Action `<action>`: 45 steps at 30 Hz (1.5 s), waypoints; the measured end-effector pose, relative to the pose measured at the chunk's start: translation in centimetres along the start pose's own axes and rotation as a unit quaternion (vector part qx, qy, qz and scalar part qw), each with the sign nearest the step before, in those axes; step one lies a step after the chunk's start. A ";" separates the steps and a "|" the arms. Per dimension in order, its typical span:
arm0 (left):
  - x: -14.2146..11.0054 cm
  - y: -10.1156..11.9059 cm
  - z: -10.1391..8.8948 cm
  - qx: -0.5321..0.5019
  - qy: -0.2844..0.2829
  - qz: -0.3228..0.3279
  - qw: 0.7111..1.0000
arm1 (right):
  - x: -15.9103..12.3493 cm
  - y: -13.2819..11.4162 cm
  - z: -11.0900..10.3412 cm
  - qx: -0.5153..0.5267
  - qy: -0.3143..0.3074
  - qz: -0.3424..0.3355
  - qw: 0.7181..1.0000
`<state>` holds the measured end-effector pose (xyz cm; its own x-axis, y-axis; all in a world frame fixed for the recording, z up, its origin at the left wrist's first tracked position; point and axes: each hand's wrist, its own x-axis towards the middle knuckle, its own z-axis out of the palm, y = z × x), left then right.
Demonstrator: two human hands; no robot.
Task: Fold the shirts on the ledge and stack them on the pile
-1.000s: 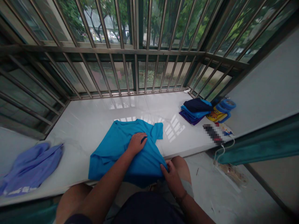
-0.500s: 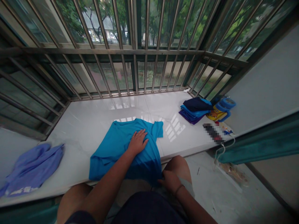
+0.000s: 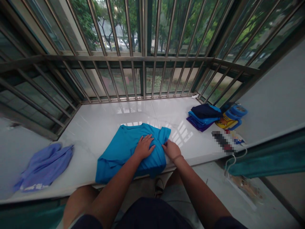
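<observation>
A teal-blue T-shirt point(image 3: 116, 149) lies on the white ledge in front of me, its neckline toward the window and its near hem at the ledge's front edge. My left hand point(image 3: 144, 147) rests flat on the middle of the shirt, fingers stretched out. At the shirt's right edge, just below the short sleeve, my right hand point(image 3: 172, 150) pinches the cloth between thumb and fingers. The right side of the shirt is folded inward toward my left hand.
A crumpled lavender garment point(image 3: 47, 165) lies at the left. To the right are a stack of folded clothes point(image 3: 202, 116), a blue and yellow bottle point(image 3: 232, 117) and a blurred dark item point(image 3: 222, 141) with a white cable. Metal window bars point(image 3: 143, 58) border the ledge point(image 3: 90, 124).
My right hand has moved up from the near right hem to below the sleeve, and the shirt's lower right part has come up with it. My left hand stays on the shirt.
</observation>
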<state>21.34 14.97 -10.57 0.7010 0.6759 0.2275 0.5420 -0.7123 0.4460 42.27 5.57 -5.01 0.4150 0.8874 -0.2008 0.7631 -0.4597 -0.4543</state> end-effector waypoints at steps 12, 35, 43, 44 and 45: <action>-0.3 0.0 -0.9 -0.008 -0.024 0.061 0.998 | -1.0 1.6 3.2 0.203 0.054 -0.016 0.978; -0.3 0.1 -1.0 0.009 -0.004 0.064 0.998 | -0.2 2.0 4.6 0.416 -0.014 0.039 0.908; -0.3 0.0 -0.8 0.007 -0.011 0.068 0.998 | -0.2 2.3 3.3 0.449 -0.023 0.076 0.890; -0.3 0.0 -0.8 0.007 -0.012 0.068 0.998 | -0.2 2.3 3.2 0.449 -0.018 0.075 0.890; -0.3 0.0 -0.8 0.007 -0.013 0.068 0.998 | -0.2 2.4 3.1 0.449 -0.014 0.075 0.890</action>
<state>20.77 14.95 -10.00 0.7799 0.5682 0.2626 0.4479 -0.7996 0.3999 42.44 4.38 -8.78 0.4563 0.8251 -0.3333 -0.0078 -0.3708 -0.9287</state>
